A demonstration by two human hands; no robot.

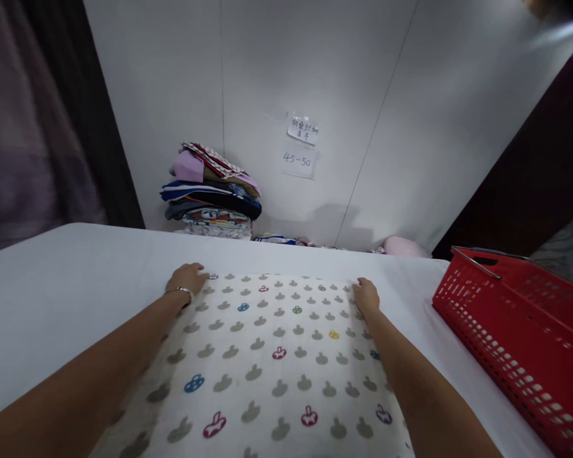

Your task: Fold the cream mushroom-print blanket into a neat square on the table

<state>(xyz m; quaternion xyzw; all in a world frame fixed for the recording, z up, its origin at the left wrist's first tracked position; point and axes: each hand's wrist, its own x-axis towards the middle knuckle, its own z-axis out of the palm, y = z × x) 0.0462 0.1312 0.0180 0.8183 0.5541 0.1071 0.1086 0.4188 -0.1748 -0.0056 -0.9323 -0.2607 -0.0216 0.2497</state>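
A cream cloth (277, 369) printed with grey and coloured mushroom shapes lies spread over the white table, its near part running out of the bottom of the view. At its far left corner is my left hand (187, 280), a bracelet on the wrist, the fingers closed on the cloth's edge. My right hand (367, 295) is at the far right corner, its fingers closed on that edge; part of the grip is hidden behind the hand. Both arms reach forward along the cloth's sides.
On the right of the white table (100, 267) stands a red perforated basket (516, 343) with a metal handle. Behind the table's far edge rises a stack of folded fabrics (214, 194), with a pink bundle (403, 247) further right. Handwritten paper signs (302, 143) hang on the wall.
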